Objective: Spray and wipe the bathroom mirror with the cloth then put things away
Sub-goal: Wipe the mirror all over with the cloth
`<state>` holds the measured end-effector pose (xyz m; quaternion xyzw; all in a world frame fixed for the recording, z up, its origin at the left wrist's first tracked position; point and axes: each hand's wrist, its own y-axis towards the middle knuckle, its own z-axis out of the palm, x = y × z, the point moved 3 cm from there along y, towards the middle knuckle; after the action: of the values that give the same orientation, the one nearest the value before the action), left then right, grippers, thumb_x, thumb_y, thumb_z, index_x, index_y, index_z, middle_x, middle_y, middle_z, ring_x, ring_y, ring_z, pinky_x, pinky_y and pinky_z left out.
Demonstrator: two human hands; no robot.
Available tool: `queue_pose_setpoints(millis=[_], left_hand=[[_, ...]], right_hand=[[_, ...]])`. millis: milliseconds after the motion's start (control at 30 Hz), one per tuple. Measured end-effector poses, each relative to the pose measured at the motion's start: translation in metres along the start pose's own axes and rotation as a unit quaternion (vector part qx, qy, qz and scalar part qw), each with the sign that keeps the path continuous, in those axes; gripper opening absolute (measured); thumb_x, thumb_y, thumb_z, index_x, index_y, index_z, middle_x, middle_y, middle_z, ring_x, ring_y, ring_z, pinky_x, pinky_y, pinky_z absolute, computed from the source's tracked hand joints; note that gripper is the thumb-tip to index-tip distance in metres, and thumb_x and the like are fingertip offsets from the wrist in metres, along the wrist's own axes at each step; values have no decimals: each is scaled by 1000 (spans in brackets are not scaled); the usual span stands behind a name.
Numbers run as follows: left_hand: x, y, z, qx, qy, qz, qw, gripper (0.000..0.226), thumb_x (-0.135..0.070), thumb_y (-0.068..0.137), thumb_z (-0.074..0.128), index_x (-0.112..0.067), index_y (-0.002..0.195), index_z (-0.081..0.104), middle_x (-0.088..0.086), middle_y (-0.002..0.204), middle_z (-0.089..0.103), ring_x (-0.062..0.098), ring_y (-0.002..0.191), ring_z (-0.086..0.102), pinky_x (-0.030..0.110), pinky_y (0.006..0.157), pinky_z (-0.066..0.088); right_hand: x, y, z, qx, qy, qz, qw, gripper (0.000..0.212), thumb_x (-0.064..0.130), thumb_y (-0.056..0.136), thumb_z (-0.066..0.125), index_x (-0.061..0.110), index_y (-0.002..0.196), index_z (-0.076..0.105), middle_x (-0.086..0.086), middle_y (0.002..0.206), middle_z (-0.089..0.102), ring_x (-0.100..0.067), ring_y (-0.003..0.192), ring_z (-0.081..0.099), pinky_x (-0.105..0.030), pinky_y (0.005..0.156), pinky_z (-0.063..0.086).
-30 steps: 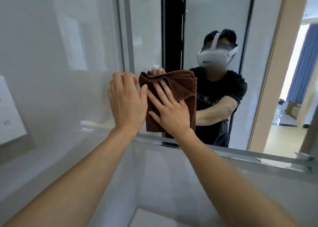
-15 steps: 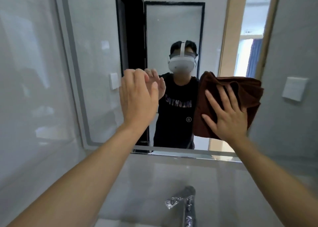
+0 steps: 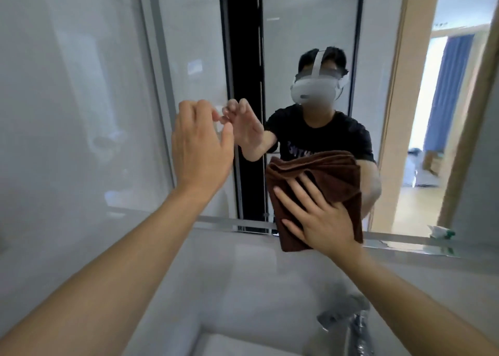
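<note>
We've dragged the cloth (image 3: 324, 172) down to the mirror (image 3: 310, 59)'s bottom edge under a flat, spread right hand (image 3: 321, 220) (left hand (image 3: 199, 150) hovers loose, holding nothing), so wiping's nearly finished.

Evenly bright, soft and nearly shadowless. Overexposed daylight at the doorway (image 3: 426, 129) on the right of the frame. Motion-blurred faucet (image 3: 351, 326) at lower right; edges bowed by wide-angle distortion.
</note>
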<state>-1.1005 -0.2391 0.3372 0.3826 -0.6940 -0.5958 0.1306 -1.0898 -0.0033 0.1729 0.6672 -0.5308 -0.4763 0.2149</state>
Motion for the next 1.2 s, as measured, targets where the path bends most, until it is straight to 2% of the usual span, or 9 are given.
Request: queue_pose_setpoints(millis=[133,300,367,467,567,700,867,1033,1200], left_hand=[[44,-1,-19,2,42,-10,999,20,-25,93,58,-10,104,51,9,113,47,26,100,52,44,83,49],[82,-3,-31,-4,38,-9,999,20,-28,92,54,-10,101,51,8,110,46,28,97,52,46,79,49],[86,-4,-29,-6,34,-12,999,19,-28,91,53,-11,100,51,6,107,45,26,95,52,45,77,49],[76,-13,-17,-5,30,-14,999,16,-25,92,56,-11,97,51,-2,101,41,22,89,48,45,77,48],[53,-26,-2,-1,-3,-1,1000,14,-25,92,56,-15,93,47,-7,97,37,16,85,43,41,76,46],[4,-38,20,9,-40,45,998,16,-32,91,49,-17,89,44,-5,92,40,18,82,45,34,73,39],[-86,-49,42,41,-78,105,991,19,-34,91,47,-16,85,46,-3,90,42,19,81,45,36,71,40],[-168,-56,50,38,-117,157,980,19,-36,93,47,-18,84,48,-5,87,44,18,76,45,33,70,37],[-217,-37,52,37,-147,148,977,18,-35,93,45,-20,89,52,-8,90,46,15,79,46,34,72,41]], right_hand=[[93,67,23,20,58,-29,998,64,46,100,45,26,158,27,-4,166,22,-19,155,12,-37,87,39],[182,116,52,55,93,-63,992,59,39,97,51,22,152,40,-4,162,34,-18,152,25,-33,104,40],[200,117,66,69,117,-46,990,60,40,96,52,23,152,40,-2,163,32,-17,154,19,-30,100,45],[201,114,69,59,150,-35,986,68,46,85,68,25,146,44,0,157,36,-16,151,22,-29,102,35],[172,92,61,49,121,-59,990,74,50,79,73,26,142,42,2,153,33,-21,147,15,-31,105,26],[93,31,43,59,69,-64,994,74,51,94,54,26,158,24,1,167,16,-18,156,5,-34,114,16],[-35,-37,-10,57,12,29,998,68,60,99,42,35,159,22,3,169,12,-19,155,14,-35,121,8],[-139,-53,-65,20,-20,97,995,71,66,94,44,40,157,25,3,168,14,-20,155,17,-35,110,23],[-190,37,-128,-69,-4,91,993,62,61,98,37,39,156,29,2,167,21,-18,155,14,-43,104,36]])
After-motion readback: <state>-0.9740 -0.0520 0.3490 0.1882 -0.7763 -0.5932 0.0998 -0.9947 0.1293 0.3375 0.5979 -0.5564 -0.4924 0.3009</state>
